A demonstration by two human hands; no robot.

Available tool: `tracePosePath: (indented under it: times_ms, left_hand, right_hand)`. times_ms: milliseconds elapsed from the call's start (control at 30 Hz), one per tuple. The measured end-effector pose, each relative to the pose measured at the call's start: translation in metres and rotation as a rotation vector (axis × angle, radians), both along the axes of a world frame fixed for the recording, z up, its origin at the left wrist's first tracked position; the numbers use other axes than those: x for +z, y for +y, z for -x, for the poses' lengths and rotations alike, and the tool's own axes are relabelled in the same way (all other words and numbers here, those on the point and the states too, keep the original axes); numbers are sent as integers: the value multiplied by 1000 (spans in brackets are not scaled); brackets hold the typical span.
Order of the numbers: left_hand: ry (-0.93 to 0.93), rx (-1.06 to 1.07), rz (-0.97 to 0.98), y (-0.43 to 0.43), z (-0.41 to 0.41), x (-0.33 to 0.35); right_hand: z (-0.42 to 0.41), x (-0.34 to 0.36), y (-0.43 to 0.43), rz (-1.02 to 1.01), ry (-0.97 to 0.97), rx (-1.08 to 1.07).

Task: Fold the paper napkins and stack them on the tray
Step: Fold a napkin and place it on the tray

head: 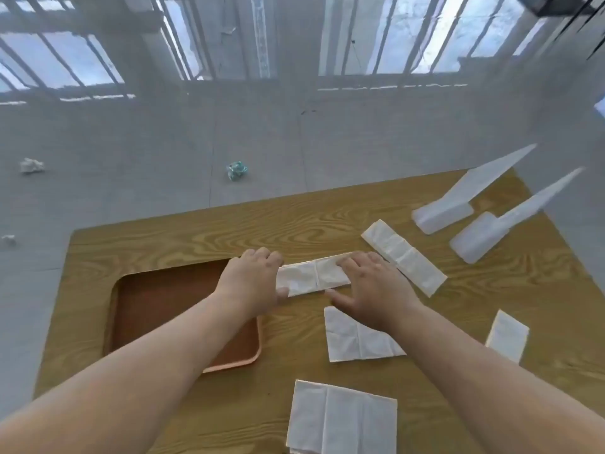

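A white paper napkin folded into a long strip lies across the middle of the wooden table. My left hand presses its left end and my right hand presses its right end, fingers flat on the paper. The brown tray sits on the table at the left, partly under my left forearm, with nothing visible in it. Another folded strip lies just right of my right hand. A napkin lies below my right hand, a larger one at the near edge, a small folded one at the right.
Two white plastic holders stand at the table's far right corner. Crumpled paper and a teal scrap lie on the grey tiled floor beyond the table. Barred windows run along the far wall.
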State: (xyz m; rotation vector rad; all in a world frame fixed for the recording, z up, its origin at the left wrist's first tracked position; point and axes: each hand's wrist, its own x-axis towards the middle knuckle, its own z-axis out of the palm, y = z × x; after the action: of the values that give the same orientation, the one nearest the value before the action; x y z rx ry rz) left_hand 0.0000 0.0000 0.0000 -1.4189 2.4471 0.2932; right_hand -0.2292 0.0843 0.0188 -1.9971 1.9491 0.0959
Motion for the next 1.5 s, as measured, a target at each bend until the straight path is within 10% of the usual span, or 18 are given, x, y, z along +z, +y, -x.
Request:
tracePosePath:
  times_ms: [633,1000,1500]
  left_hand:
    - [24,223,-227,-34,16,-53]
    - [510,634,-329,-41,16,-42]
    - [943,659,-628,-19,100,-27]
  right_hand:
    - [8,-77,-3,-34,-74,55]
    - [-2,-77,6,-13,-71,-1]
    - [20,-69,15,56,-105,29]
